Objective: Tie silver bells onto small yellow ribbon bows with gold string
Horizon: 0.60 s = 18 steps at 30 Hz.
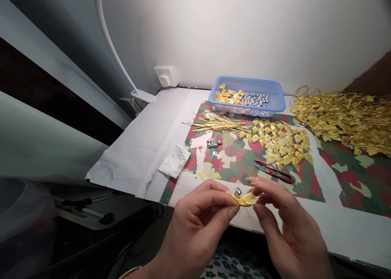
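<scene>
Just over the table's front edge, my left hand (201,216) pinches a yellow ribbon bow (246,200) between thumb and fingertips. A small silver bell (238,192) sits at the middle of the bow, and thin strands show below it. Close against the bow's right end is my right hand (287,218), its thumb and fingers curved and apart. Whether its fingertips touch the ribbon is hard to make out. Beyond the hands lie thread snips (275,173) with dark blades, and several loose bows (281,142) are spread out behind them.
A blue basket (247,83) holds bows and silver bells. Gold wire ties (220,123), a few bells (213,143) and a crumpled tissue (174,161) lie on the table. Finished-looking bows with bells (351,120) are heaped at right. A white lamp arm (113,42) stands at left.
</scene>
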### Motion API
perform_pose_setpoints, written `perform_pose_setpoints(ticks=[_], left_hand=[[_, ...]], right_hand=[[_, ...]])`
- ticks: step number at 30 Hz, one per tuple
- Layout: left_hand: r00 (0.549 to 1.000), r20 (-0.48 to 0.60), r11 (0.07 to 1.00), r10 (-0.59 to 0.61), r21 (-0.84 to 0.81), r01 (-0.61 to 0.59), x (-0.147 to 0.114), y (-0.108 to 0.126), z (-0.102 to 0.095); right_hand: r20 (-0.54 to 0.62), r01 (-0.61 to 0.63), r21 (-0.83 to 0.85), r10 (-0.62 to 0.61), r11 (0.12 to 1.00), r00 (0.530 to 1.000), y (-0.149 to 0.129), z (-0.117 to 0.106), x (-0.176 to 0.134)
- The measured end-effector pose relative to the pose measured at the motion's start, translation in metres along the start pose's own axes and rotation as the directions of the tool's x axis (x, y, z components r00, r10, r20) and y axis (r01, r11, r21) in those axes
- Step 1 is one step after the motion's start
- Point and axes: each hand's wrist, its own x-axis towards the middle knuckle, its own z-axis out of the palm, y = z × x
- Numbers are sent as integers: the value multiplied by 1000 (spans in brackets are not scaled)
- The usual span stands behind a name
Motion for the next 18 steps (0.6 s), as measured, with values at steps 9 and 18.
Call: perform_pose_setpoints(ticks=[9,18], left_hand=[[957,77,936,280,199,-290,-8,-3,-4],[971,23,947,240,215,-239,-4,-8,-4]], right_hand=[[76,-50,87,43,995,996,-22,-5,14],[-70,198,-162,-212,967,975,-15,-5,9]])
